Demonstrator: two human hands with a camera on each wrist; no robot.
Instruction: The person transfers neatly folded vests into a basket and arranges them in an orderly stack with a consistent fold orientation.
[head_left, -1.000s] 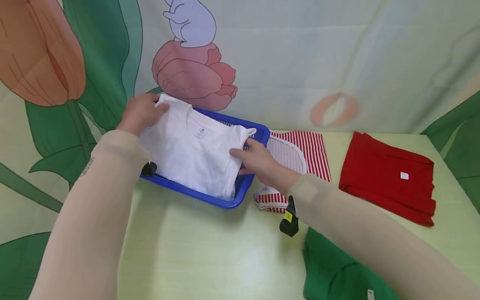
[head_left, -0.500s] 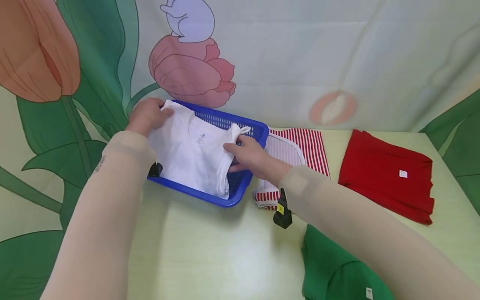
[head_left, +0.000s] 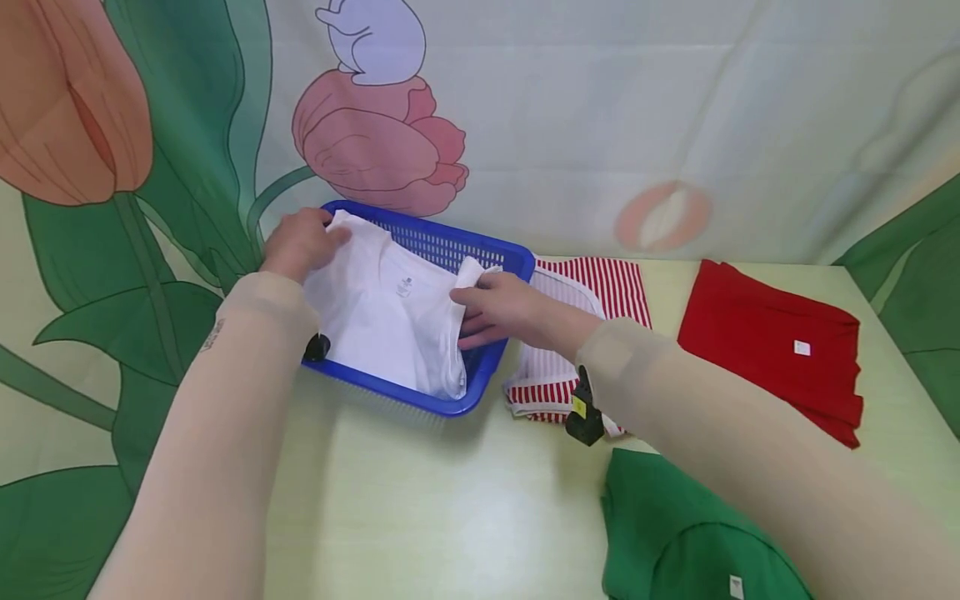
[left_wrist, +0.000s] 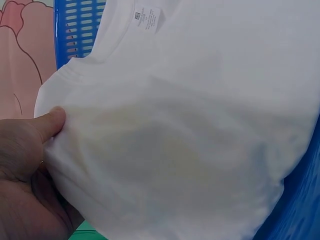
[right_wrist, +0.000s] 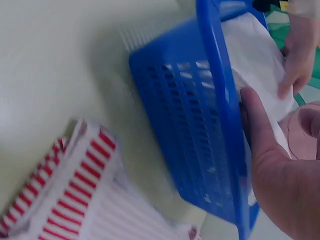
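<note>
Pinching the white shirt (head_left: 386, 321) at one upper corner with the fingers (left_wrist: 52, 122) of the left hand (head_left: 300, 242), thumb on top, near the far left corner of the basket. Pinching the same shirt by its right edge with the right hand (head_left: 506, 308), close to the basket's right rim; lower fingers partly hidden by cloth. Shirt lying inside the blue basket (head_left: 390, 389), neckline toward the perforated back wall, small printed mark (head_left: 403, 287) at the collar. Basket toward the back of the pale desk (head_left: 450, 500). Below the right sleeve (head_left: 697, 433), a black camera (head_left: 583, 422) with a yellow patch. Just beside the basket, to the right, a red-and-white striped garment (head_left: 622, 287), partly covered by the right arm. Further right, a folded red garment (head_left: 768, 342) with a white tag (head_left: 802, 348). Nearer, a green garment (head_left: 660, 508), partly under the right sleeve. Behind everything, a tulip-printed cloth (head_left: 562, 125).
</note>
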